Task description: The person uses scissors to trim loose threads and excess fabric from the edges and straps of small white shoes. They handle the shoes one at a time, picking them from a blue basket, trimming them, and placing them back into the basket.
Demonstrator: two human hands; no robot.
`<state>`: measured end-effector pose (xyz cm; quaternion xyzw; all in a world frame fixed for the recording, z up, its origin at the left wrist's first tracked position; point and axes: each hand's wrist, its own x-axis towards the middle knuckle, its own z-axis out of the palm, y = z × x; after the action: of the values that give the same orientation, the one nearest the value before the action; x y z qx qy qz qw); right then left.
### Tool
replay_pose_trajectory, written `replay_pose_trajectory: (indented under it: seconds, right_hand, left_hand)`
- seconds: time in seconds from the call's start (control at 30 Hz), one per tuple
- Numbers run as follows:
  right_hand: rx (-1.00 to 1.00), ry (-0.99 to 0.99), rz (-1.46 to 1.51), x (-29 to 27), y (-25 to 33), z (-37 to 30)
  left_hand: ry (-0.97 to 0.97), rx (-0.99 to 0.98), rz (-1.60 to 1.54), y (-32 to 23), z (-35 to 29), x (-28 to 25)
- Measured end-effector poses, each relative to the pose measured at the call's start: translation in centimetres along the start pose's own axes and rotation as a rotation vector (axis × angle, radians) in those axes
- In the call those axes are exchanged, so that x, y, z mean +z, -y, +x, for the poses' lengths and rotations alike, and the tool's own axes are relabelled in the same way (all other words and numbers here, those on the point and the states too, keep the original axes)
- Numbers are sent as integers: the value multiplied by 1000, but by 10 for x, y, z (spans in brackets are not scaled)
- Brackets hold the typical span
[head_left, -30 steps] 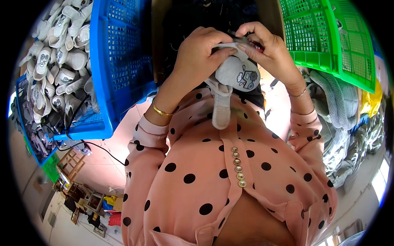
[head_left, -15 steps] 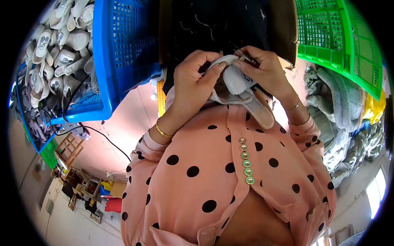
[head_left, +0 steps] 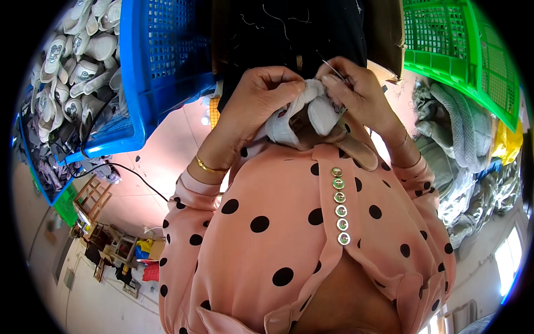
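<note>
We have the pale grey shoe (head_left: 281,129) out to the right of the blue crate (head_left: 134,111), raised in front of a dotted pink blouse (head_left: 267,186), its strap dangling, and look at that pinch: the left hand (head_left: 264,92), on the shoe's side nearest the blue crate, has the edge nipped between thumb and curled fingers; over on the side farther from the crate, we see the right hand (head_left: 359,92) closed around a slim needle-like tool (head_left: 332,67), thumb up by the shoe, though whether it grips the shoe too we cannot tell; inside the blue crate we spot a heap of similar shoes (head_left: 83,72), and far to its right a green crate (head_left: 473,50)
</note>
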<state>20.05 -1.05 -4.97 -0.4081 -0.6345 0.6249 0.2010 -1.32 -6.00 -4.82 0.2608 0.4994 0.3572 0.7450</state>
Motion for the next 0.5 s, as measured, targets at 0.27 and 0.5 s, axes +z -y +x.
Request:
replay_pose_trajectory:
  seconds: [0.27, 0.5]
  right_hand:
    - [-395, -281, -869, -7, -1, -22]
    - [-422, -258, -1041, -2, 10, -17]
  left_hand:
    - [-70, 9, -283, 12, -6, -2]
    - [-64, 44, -305, 12, -10, 0]
